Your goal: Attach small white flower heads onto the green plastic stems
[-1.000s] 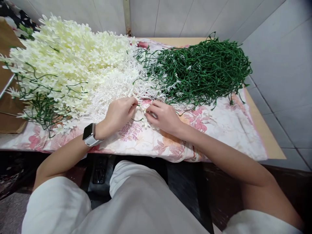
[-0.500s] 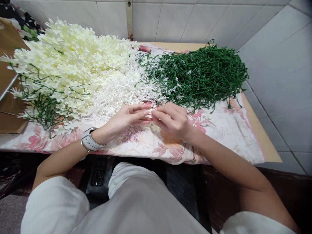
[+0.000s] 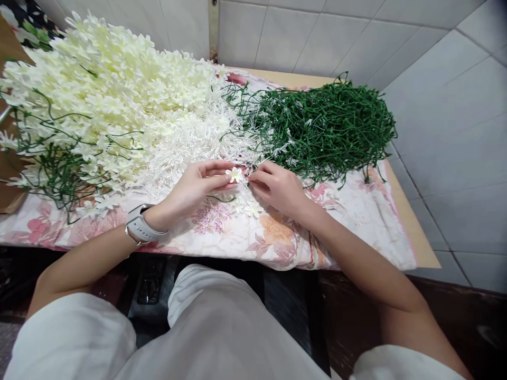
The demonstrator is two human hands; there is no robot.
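My left hand [image 3: 189,186] pinches a small white artificial flower [image 3: 235,174] with a pale yellow centre between thumb and fingers. Just to its right, my right hand [image 3: 282,191] has its fingers pressed together close to the flower; what they hold, if anything, is too small to make out. A short green stem [image 3: 222,199] shows below my left fingers. A few loose white flowers [image 3: 250,207] lie on the cloth beneath both hands. Behind the hands spreads a heap of thin white artificial stamens [image 3: 184,150].
A tall pile of cream-white flowers [image 3: 127,79] stands at the left, with green stems [image 3: 59,169] at its front. At the right lies a heap of green stems [image 3: 328,126]. A floral cloth [image 3: 356,227] covers the table, and a tiled wall [image 3: 293,37] rises behind.
The flower now faces up, in plain view in my left hand. My hands have drawn slightly apart, and a green stem shows under the left one. The view has shifted a little.
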